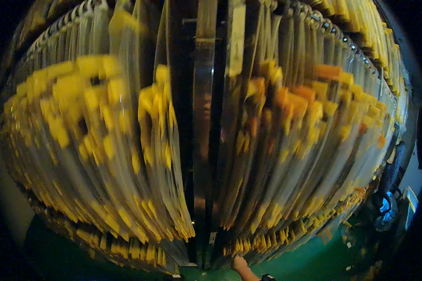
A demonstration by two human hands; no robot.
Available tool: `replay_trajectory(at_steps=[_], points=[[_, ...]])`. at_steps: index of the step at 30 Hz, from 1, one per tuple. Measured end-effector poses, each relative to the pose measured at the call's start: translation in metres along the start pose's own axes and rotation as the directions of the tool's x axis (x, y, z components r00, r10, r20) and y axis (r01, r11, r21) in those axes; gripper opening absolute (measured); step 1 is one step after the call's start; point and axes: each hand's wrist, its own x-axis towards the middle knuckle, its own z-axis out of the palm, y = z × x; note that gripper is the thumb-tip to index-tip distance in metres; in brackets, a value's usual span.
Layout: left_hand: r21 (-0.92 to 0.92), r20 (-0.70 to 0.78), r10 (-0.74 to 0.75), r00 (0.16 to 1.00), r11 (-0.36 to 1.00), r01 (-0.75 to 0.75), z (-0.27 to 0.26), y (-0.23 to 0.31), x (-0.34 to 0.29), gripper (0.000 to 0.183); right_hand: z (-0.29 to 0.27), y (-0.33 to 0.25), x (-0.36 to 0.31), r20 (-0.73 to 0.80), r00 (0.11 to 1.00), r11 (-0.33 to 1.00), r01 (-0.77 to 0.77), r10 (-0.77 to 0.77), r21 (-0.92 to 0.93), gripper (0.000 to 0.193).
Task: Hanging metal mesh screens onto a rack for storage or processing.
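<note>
My right hand [240,263] reaches in low at the bottom edge, a dark cuff or band at its wrist. Its fingers look curled, and what they hold, if anything, is too small to make out. Just above it hang the lower ends of a row of yellow-tipped sheets [262,243]. Higher up on that side is a dense row of long greyish hanging sheets [323,145] with yellow and orange tags [297,104]. My left hand is outside the picture.
Another row of hanging sheets with yellow tags [86,89] fills the left side. Hooks [330,28] on rails carry the rows. A metal upright [204,93] stands between them. Green floor [309,262] shows below, and a dark bag-like bundle [387,210] sits at the right.
</note>
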Motion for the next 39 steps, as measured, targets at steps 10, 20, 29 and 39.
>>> replay_trajectory(at_steps=[10,20,29,39], points=[[-0.079,0.119,0.014,0.993,0.997,-0.005,-0.099,0.102,-0.065,0.05,-0.096,0.103,-0.163,0.185,0.969,0.847,-0.233,0.162,0.478,0.041],[-0.04,0.361,0.315,0.878,0.946,-0.323,-0.089,0.2,0.029,0.056,-0.215,0.16,-0.31,0.009,0.903,0.796,-0.382,0.429,0.47,0.025],[-0.07,0.203,0.359,0.911,0.933,-0.352,-0.138,0.372,0.164,0.035,-0.332,0.248,-0.313,-0.221,0.711,0.667,-0.438,0.667,0.603,0.041],[-0.227,0.158,0.531,0.832,0.84,-0.493,-0.133,0.449,0.389,0.03,-0.368,0.356,-0.32,-0.032,0.605,0.426,-0.522,0.796,0.739,0.04]])
